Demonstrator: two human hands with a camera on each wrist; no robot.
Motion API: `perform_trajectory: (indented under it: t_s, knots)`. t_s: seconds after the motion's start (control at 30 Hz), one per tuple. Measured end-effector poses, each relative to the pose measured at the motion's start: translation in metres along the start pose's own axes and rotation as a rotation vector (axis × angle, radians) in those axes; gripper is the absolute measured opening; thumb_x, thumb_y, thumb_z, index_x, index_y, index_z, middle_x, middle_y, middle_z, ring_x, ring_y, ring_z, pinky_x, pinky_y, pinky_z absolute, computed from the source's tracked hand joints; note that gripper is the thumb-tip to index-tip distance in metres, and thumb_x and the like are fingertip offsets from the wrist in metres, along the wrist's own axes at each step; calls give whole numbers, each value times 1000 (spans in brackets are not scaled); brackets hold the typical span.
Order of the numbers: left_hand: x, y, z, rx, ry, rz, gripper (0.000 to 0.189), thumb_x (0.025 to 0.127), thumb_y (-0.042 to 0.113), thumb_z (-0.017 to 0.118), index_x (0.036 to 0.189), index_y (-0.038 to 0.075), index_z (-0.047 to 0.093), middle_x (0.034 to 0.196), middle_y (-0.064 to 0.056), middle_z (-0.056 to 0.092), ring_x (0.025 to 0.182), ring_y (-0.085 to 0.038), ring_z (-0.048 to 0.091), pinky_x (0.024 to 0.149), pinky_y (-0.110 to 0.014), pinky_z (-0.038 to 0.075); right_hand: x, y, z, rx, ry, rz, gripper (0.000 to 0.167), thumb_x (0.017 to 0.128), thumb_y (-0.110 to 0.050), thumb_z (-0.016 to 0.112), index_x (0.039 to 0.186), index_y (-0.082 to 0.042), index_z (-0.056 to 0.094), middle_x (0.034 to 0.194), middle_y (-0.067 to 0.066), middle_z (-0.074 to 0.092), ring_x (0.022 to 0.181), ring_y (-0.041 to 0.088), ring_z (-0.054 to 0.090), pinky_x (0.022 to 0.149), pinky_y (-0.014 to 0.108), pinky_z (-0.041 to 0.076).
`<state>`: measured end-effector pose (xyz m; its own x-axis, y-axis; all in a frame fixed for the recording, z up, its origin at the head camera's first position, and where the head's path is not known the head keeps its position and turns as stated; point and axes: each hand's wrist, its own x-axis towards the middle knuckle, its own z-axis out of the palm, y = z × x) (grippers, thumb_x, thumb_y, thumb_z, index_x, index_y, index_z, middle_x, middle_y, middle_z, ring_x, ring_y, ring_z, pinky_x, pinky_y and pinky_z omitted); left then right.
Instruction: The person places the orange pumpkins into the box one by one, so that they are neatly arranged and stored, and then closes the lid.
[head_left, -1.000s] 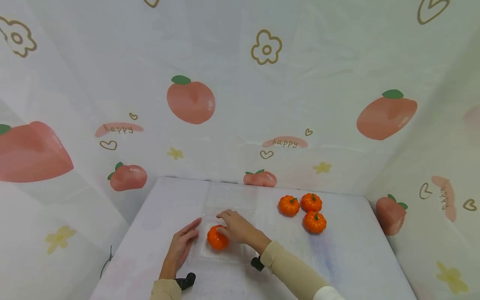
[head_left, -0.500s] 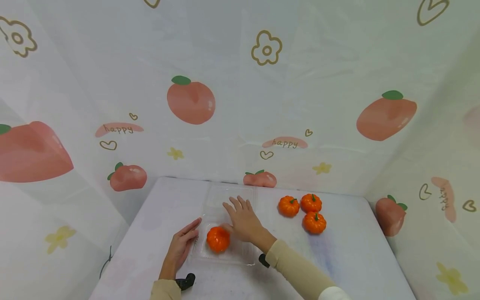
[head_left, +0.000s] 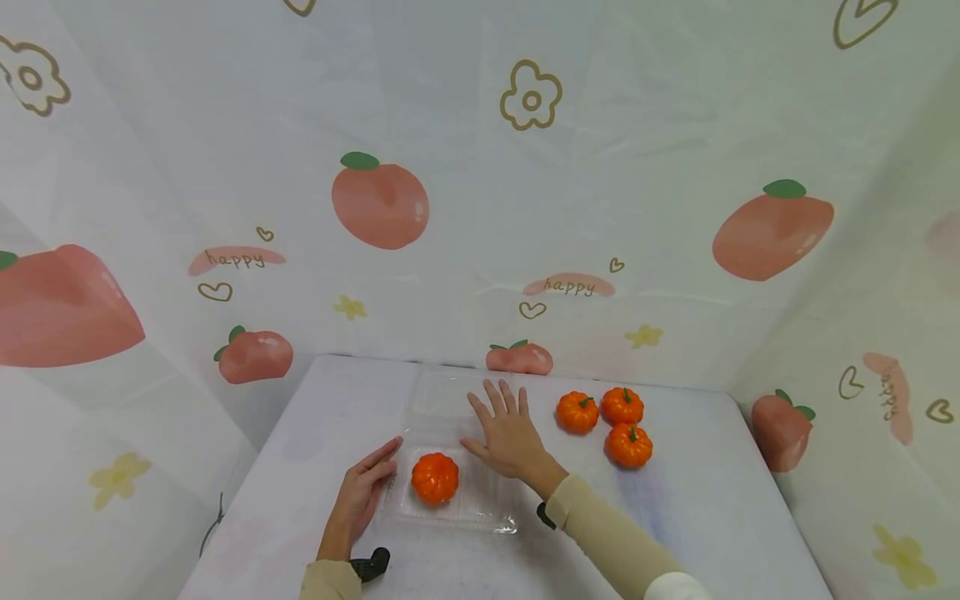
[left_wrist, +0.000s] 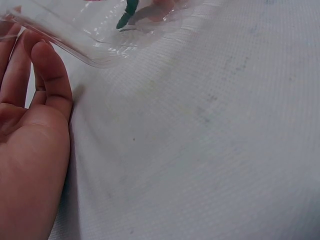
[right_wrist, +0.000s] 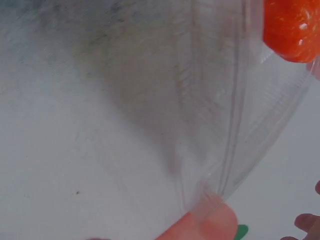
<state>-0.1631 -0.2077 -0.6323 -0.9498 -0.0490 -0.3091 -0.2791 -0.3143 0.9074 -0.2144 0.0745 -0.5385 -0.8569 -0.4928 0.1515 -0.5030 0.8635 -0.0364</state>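
Note:
On the white table stands a hinged clear plastic box (head_left: 480,500), its lid laid back towards the wall. One small orange pumpkin (head_left: 435,478) sits in the left part of its base. The left hand (head_left: 362,492) holds the box's left edge; in the left wrist view, curled fingers (left_wrist: 50,75) reach the rim. Spread fingers and an outstretched thumb show on the right hand (head_left: 512,435), which is over the box's right side, where the lid meets the base, with nothing in its grasp. The right wrist view shows the box wall and part of the pumpkin (right_wrist: 295,30).
Three more orange pumpkins with green stems, one of them the front pumpkin (head_left: 630,446), are grouped on the table right of the box. A white cloth (head_left: 600,167) printed with peaches and flowers encloses the back and sides.
The right hand has let go of the pumpkin inside the box, spread its fingers and moved right and away from the body. The left hand has stayed at the box's left edge.

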Motion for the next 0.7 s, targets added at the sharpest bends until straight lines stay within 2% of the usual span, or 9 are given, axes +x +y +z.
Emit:
perform_trajectory:
  t_s: [0.43, 0.7]
  knots:
    - [1, -2, -1, -2, -1, 7, 52, 97, 6, 63, 148, 0, 50, 119, 24, 72, 113, 13, 61, 95, -11, 51, -7, 26, 5, 23, -50, 101, 76, 99, -65, 44, 160, -21, 34, 169, 14, 24, 156, 42, 21, 124, 69, 15]
    - [0, -1, 0, 20, 0, 7, 54, 97, 9, 64, 149, 1, 49, 121, 24, 71, 114, 14, 60, 95, -10, 50, -13, 43, 7, 16, -71, 147, 78, 97, -66, 46, 160, -20, 35, 169, 16, 24, 156, 44, 21, 123, 71, 16]
